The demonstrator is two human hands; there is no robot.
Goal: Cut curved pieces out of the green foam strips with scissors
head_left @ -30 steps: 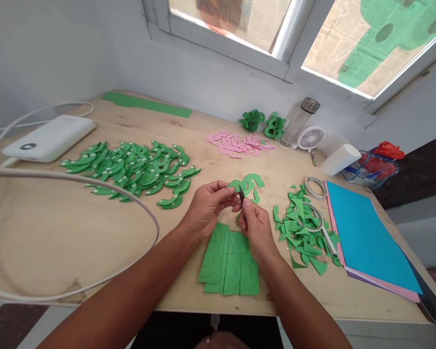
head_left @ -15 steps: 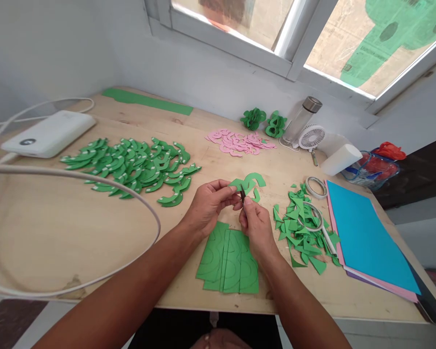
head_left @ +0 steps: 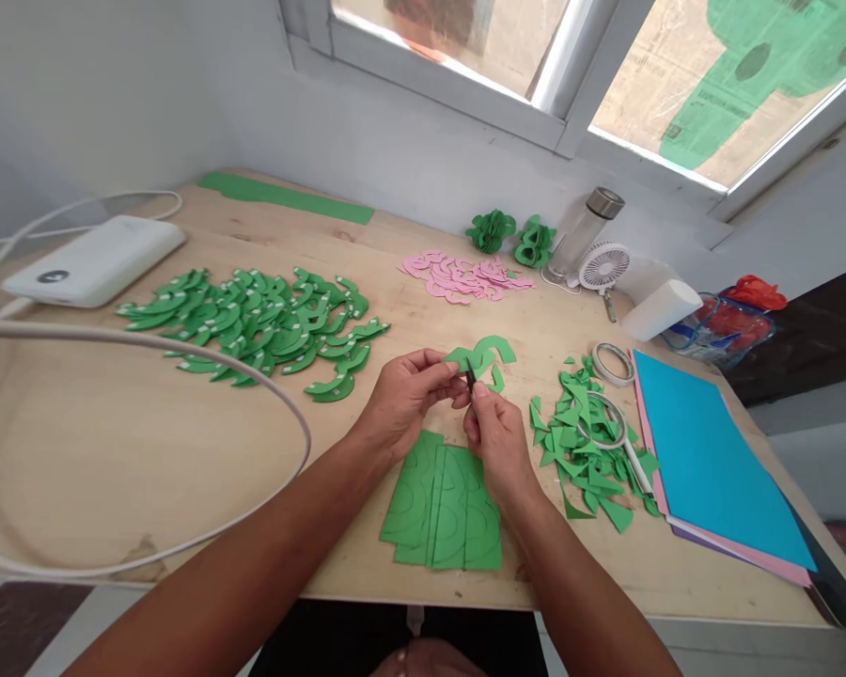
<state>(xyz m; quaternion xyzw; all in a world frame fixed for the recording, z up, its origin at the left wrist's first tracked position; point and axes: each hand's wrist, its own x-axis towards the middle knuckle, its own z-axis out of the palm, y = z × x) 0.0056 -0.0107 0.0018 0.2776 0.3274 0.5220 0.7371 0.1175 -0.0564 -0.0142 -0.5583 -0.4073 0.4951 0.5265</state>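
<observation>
Fingers of the left hand [head_left: 403, 400] are pinched narrow on a small green paper piece [head_left: 455, 357]. The right hand [head_left: 497, 428] is closed around dark scissors [head_left: 471, 374], their blades at the paper; how far apart the blades stand, I cannot tell. The held piece is over the middle of the table [head_left: 352, 451], and just beyond the scissors lie curved green cut-outs [head_left: 494, 347]. On the near side, partly beneath the hands, are green sheets [head_left: 451, 517] marked with curved lines.

To the left spreads a pile of green curved strips [head_left: 268, 324] with small pale patches; farther left is a white power bank [head_left: 95, 263]. To the right, a magnifying glass [head_left: 634, 461] lies on green scraps [head_left: 571, 432], with a tape roll [head_left: 613, 364] at their far side and coloured sheets [head_left: 712, 451], blue on top, farther right. Pink cut-outs [head_left: 465, 277] lie on the far side, before two green paper ornaments [head_left: 492, 231].
</observation>
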